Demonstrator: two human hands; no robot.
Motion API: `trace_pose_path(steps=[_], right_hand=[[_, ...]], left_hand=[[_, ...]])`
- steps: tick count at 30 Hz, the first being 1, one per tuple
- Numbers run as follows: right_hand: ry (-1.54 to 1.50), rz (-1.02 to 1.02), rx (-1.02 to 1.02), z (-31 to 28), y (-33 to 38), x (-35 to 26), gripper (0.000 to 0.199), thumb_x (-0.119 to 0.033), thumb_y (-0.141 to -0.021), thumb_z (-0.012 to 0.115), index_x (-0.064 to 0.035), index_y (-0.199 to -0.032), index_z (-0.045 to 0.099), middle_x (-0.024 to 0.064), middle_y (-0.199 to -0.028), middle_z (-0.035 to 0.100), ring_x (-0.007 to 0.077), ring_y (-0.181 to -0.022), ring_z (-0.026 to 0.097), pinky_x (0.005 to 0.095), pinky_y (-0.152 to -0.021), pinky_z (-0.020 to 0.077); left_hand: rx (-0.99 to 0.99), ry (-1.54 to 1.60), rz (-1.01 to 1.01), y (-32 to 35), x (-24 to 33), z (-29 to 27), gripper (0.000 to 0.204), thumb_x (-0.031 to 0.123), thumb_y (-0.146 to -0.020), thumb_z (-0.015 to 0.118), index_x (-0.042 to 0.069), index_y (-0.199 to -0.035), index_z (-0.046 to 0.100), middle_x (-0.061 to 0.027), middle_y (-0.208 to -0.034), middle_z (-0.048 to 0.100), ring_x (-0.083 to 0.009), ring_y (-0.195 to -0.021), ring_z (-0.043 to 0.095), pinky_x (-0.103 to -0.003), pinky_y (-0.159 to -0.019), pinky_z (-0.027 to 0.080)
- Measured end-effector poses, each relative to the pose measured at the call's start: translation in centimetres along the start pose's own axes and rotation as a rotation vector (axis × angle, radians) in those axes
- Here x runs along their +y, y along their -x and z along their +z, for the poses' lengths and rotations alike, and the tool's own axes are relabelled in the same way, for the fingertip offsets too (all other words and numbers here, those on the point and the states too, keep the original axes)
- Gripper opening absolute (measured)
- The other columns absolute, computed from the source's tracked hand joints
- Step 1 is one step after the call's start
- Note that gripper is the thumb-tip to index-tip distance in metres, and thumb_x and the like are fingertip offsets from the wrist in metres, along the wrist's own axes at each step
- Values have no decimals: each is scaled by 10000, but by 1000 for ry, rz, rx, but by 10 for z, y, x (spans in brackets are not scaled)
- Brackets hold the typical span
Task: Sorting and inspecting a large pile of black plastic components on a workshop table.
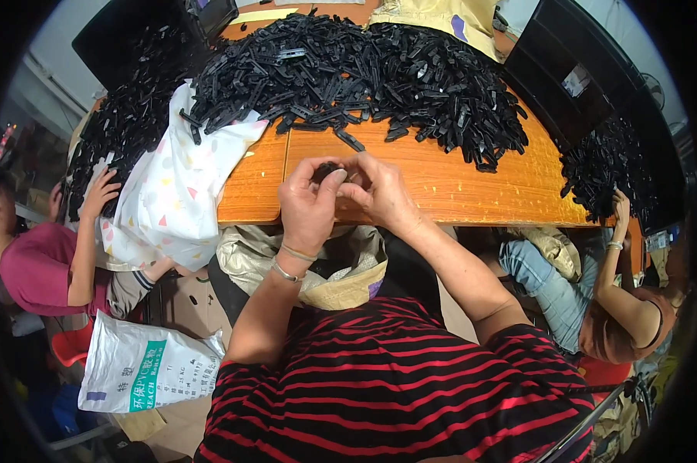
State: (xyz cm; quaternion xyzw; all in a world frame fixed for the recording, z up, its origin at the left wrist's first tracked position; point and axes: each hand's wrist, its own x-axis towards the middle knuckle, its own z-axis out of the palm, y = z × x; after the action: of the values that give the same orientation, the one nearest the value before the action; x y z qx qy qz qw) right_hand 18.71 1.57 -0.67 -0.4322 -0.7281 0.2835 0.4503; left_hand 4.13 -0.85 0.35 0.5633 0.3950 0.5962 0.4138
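Observation:
Both my hands meet above the table's near edge, around a small black plastic part (327, 170). Thumb and curled fingers of my left hand (308, 199) grip it. From the other side my right hand (378, 191) pinches at the same part, its fingertips close against the left ones; much of the part is hidden by the fingers. Just beyond them a loose black strip-shaped piece (350, 140) lies on the orange-brown wooden table (441, 185). A large heap of similar black plastic pieces (286, 73) covers the table's far side.
An opened woven sack (344, 292) sits in my lap below the table edge. A patterned white cloth (175, 181) drapes over the table at left. Co-workers' hands (100, 191) reach into heaps on both sides. Dark panels (572, 73) stand beside the heap; a printed white sack (144, 366) lies lower left.

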Motion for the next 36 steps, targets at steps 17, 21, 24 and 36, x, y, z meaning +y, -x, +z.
trace_pose_path(steps=[17,21,24,36], right_hand=[[521,-47,4,-68,-21,48,156,-133,-776,718,-28,-875,658,119,-861,649,295,-750,635,376,-676,508],[774,-216,-83,-70,-42,66,125,-104,-772,606,-46,-874,649,142,-902,605,329,-760,634,411,-696,515],[895,-282,-202,-68,-52,66,125,-92,-805,531,-32,-865,622,150,-870,593,318,-771,639,385,-710,520],[542,22,-228,-84,-50,58,230,-108,-739,745,-23,-866,572,133,-835,604,310,-716,622,374,-644,512]], left_hand=[[-302,-651,40,-21,-2,-32,185,87,-845,637,25,-1019,652,-103,-877,637,-253,-799,630,-324,-723,498],[-266,-983,353,-64,-35,-4,199,50,-806,623,64,-1001,655,-104,-876,569,-315,-825,578,-383,-711,498],[-337,-1143,492,-85,-57,-1,192,52,-789,631,74,-979,650,-97,-862,518,-289,-861,548,-395,-704,487],[-362,-856,128,-70,-55,-10,243,-5,-731,711,16,-912,550,-81,-845,601,-212,-703,610,-324,-641,512]])
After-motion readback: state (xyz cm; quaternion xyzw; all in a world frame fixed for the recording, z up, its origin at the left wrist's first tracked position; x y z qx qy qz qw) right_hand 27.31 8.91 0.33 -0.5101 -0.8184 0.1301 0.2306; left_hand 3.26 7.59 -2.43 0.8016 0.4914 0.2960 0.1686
